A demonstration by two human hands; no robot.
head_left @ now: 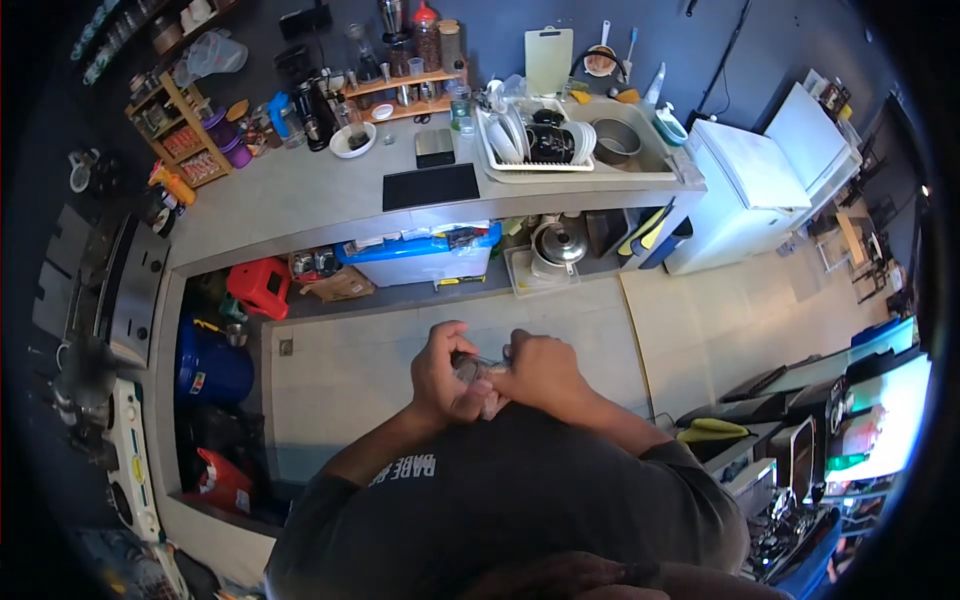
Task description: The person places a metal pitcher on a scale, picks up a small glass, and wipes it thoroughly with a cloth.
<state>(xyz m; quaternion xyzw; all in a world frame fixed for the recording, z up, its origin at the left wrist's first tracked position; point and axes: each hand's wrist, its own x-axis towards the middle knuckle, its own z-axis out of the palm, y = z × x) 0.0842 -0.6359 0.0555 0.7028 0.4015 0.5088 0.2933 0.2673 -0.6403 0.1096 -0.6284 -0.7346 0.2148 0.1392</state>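
Close to my chest, my left hand [440, 375] and my right hand [545, 368] come together around a small clear, see-through item [478, 369]. It looks like glass or thin plastic, but most of it is hidden by fingers, so its kind is unclear. My left hand curls round its left side, thumb low. The right hand is closed at its other side, knuckles up. Both hands are above the floor, between my dark shirt and the counter.
A dish rack [535, 165] with plates and cups stands by the sink [650, 150]. On the counter [300, 195] lies a black flat panel [431, 187]. Underneath are a blue-lidded bin [420, 265] and a lidded pot [560, 243]. A white chest freezer [740, 190] is at right.
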